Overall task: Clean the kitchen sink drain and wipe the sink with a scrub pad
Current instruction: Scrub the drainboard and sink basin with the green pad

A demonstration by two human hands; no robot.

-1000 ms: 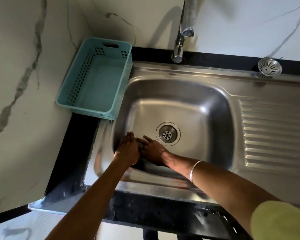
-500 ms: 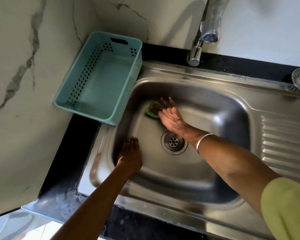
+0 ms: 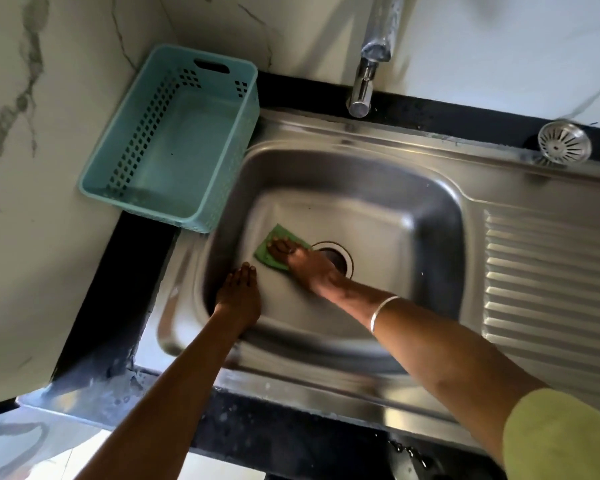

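Pressing flat on the floor of the sink (image 3: pixel 430 216), the right hand (image 3: pixel 300 259) keeps the green scrub pad (image 3: pixel 269 249) under its straightened fingers, just left of the drain (image 3: pixel 340 256), which is partly covered by the wrist. The pad is not pinched; it is only held down by the fingertips. The left hand (image 3: pixel 239 292) is laid with its fingers straight and together on the near left wall of the basin, and nothing is held by it. The pad is judged to be thin, light and soft, so it will bend and may slide on the smooth steel. It is best pushed with a flat palm over its middle, or lifted by one edge. The removed strainer (image 3: pixel 564 143) is seen on the back ledge, well apart, and a teal basket (image 3: pixel 132 147) stands beside the sink.
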